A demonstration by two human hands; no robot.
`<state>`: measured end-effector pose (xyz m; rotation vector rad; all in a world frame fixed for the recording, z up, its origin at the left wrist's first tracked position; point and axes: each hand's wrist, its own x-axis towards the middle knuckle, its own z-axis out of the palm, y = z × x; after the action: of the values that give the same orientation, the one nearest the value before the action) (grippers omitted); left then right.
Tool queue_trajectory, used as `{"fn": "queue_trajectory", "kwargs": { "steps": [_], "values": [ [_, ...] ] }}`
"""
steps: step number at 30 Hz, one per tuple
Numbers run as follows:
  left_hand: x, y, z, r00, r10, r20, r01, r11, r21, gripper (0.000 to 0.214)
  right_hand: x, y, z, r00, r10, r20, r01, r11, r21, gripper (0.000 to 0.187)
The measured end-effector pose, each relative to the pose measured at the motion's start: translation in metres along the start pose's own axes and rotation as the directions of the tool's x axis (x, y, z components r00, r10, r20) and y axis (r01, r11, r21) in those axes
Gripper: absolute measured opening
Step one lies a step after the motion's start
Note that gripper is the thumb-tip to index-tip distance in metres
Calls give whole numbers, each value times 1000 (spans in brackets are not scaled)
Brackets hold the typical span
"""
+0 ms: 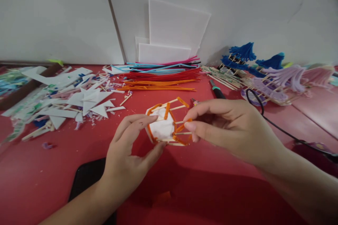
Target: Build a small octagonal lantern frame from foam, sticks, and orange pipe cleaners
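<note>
A small craft frame with a white base, thin wooden sticks and orange pipe-cleaner edging is held up over the red table, tilted on its side. My left hand grips the white base end between thumb and fingers. At the stick ends, my right hand pinches a short orange pipe-cleaner piece against the frame; its fingertips partly hide that piece. Other short orange pieces cap the neighbouring sticks.
Orange, red and blue pipe cleaners lie behind the frame. White foam scraps pile up at left. A black phone-like slab is beside my left wrist. A glue-gun-like tool, its cable and finished blue and purple models occupy the right.
</note>
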<state>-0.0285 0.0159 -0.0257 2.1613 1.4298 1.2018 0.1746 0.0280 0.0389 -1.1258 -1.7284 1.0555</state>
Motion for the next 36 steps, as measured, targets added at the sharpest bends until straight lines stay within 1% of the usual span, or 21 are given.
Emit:
{"fn": "queue_trajectory", "kwargs": {
  "steps": [4,8,11,14,19,24,29,36],
  "values": [
    [-1,-1,0,1000,22,-6,-21,1000,18,36,1,-1,0,1000,16,10,-16,999,47,2],
    [-1,-2,-1,999,37,-9,-37,999,39,35,1,0,1,999,41,33,-44,993,105,5],
    [-2,-2,-1,999,47,-12,-46,998,47,36,1,1,1,999,35,40,-39,993,109,8],
    [-2,-1,-1,999,50,-12,-49,997,54,35,2,1,-1,998,26,48,-30,996,78,10],
    [-1,1,0,998,65,-12,-64,996,65,35,1,0,-3,997,58,48,-58,998,-1,3],
    [0,1,-1,997,68,-24,-66,995,70,34,-1,0,-2,996,64,65,-61,996,-60,3],
    [1,1,0,994,105,-22,-103,993,65,33,-3,2,3,992,95,85,-90,994,-59,7],
    [0,0,1,981,184,-52,-178,978,108,30,-4,1,6,985,144,92,-138,988,-70,8]
  ]
}}
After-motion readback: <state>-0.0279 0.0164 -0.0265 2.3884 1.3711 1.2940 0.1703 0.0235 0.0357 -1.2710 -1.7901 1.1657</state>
